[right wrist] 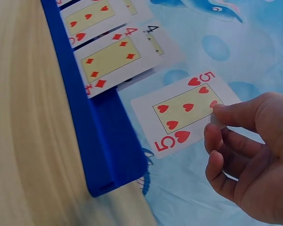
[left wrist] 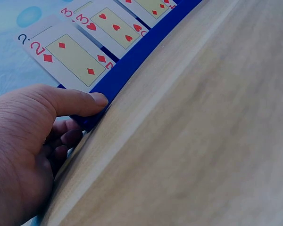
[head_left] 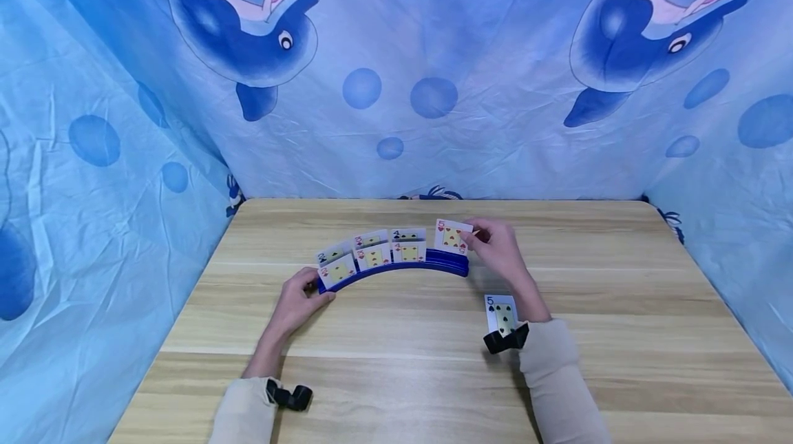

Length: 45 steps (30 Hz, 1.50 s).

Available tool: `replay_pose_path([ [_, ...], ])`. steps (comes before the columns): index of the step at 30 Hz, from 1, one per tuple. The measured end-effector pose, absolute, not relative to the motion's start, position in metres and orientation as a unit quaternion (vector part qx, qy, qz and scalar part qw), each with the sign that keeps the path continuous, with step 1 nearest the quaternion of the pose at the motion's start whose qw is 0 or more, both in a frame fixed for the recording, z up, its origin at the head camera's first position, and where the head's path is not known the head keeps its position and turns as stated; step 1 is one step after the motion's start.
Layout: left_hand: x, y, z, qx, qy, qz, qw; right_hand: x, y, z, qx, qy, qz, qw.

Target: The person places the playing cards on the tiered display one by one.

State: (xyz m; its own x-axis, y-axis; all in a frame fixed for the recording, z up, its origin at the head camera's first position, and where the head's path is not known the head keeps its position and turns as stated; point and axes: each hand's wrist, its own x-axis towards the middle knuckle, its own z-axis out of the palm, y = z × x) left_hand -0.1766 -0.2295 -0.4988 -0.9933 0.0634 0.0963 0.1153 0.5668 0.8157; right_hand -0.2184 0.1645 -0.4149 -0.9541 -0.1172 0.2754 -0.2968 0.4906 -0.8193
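A curved blue card holder (head_left: pixel 447 263) stands on the table, with playing cards upright in two rows. In its front row are the two of diamonds (left wrist: pixel 74 59), three of hearts (left wrist: pixel 112 29) and four of diamonds (right wrist: pixel 114 61); the cards behind are partly covered. My left hand (head_left: pixel 299 303) grips the holder's left end, thumb on the front face. At the other end, my right hand (head_left: pixel 500 251) pinches the five of hearts (right wrist: pixel 186 113) by its edge. That card is just above the holder's bare right section, behind its front wall in the right wrist view.
A five of spades (head_left: pixel 500 313) lies face up on the wooden table (head_left: pixel 396 347), beside my right forearm and partly behind the black wrist camera (head_left: pixel 506 339). Blue dolphin-print curtains (head_left: pixel 396 51) hang around the table's back and sides.
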Motion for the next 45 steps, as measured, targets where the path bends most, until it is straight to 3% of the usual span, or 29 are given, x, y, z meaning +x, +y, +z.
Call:
replay_pose_path([
  [33,-0.177,-0.23,-0.498,-0.048,-0.887,-0.459,0.022,-0.221,0.162,-0.425,0.128,-0.881,0.452,0.052],
  [45,-0.177,-0.231,-0.497,-0.045,-0.89,-0.452,0.022,-0.206,0.18,-0.399,0.127,-0.871,0.463,0.104],
])
